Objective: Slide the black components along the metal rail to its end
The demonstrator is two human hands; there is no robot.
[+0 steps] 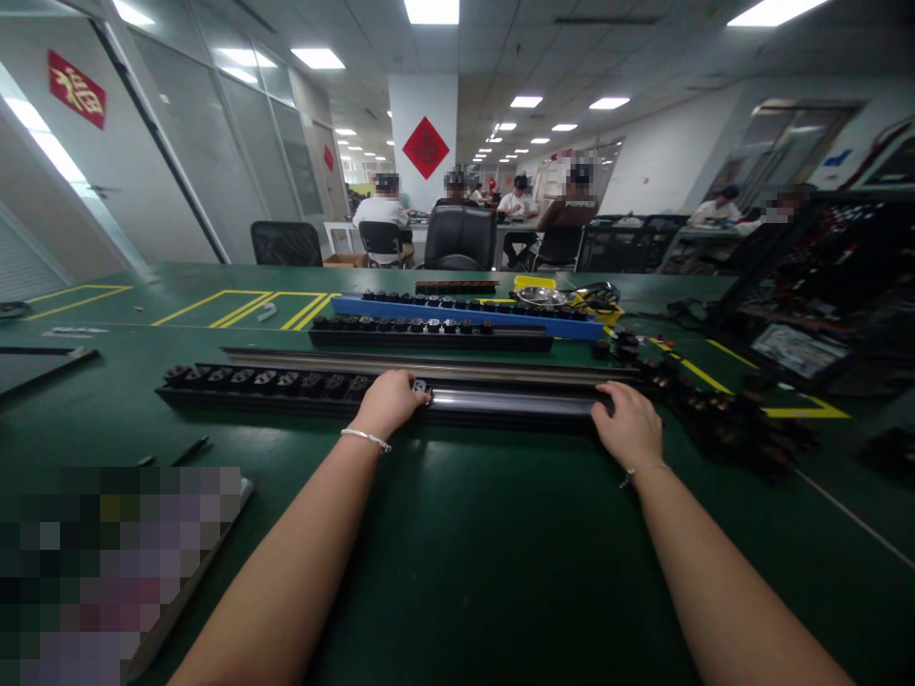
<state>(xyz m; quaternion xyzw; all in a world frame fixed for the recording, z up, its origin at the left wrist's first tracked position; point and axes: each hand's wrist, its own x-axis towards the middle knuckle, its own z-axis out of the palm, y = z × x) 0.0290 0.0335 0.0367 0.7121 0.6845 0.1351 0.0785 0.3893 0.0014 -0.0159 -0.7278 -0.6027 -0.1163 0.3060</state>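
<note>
A long black channel rail (511, 406) lies across the green table in front of me, glossy along its right half. Small black socket-like modules (264, 379) line its left half. With thumb and fingertips together, my left hand (390, 405) pinches a small module with a pale face (420, 386), at the right end of that row. My right hand (630, 424) curls its fingers and thumb over the right end of the rail. Just behind runs a thin metallic strip (335, 360), parallel to the rail.
Farther back lie a shorter black rail (429, 340) with modules and a blue rail (468, 314). A heap of dark parts (729, 414) sits right of my right hand. Near a metal bowl (541, 296) is a yellow tray (535, 282). Several people sit at tables beyond.
</note>
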